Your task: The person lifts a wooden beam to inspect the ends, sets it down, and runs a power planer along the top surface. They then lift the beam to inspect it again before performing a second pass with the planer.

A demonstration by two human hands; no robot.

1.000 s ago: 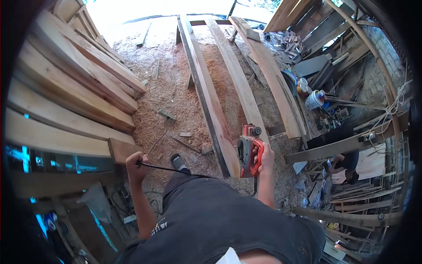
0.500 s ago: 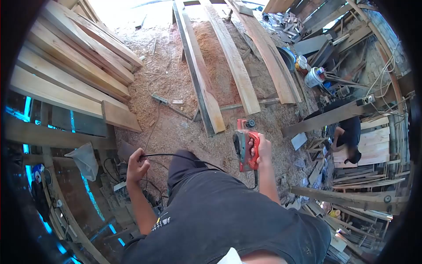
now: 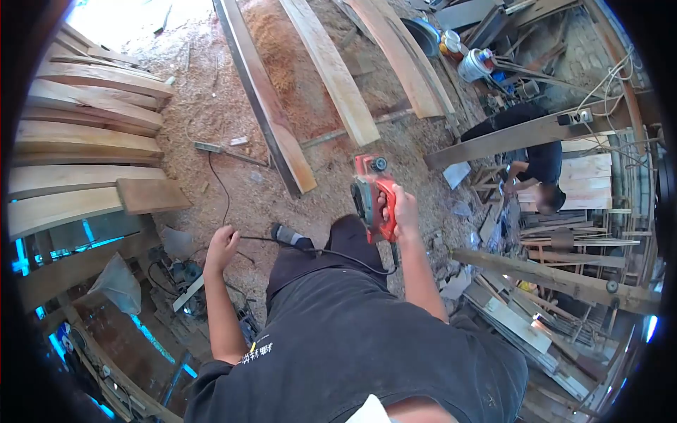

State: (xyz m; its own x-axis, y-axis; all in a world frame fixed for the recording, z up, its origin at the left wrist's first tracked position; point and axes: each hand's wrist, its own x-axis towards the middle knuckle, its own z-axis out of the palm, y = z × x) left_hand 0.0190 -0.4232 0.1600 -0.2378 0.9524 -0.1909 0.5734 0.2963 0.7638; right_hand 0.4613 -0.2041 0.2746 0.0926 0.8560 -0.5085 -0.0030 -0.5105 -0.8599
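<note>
My right hand (image 3: 400, 210) is wrapped round the handle of a red and grey power planer (image 3: 375, 197), held in front of my body just beyond my knees. A black cable (image 3: 324, 252) runs from the planer's side across my thighs to my left hand (image 3: 224, 243), whose fingers are closed on it. Near the planer lie the ends of long planks: a dark-edged one (image 3: 282, 141) on the left, a pale one (image 3: 338, 81) in the middle and a wider one (image 3: 402, 60) on the right.
Boards (image 3: 92, 141) are stacked at the left, beside a power strip (image 3: 209, 147) on the shavings-covered floor. A white bucket (image 3: 474, 65) stands at the upper right. Another person (image 3: 544, 166) bends over boards at the right, beyond a wooden beam (image 3: 511, 137). Scrap wood lies lower right.
The view has shifted, so the planks now appear further up and left. A foot and both thighs show now. The cable hangs lower across my thighs; both hands keep their holds.
</note>
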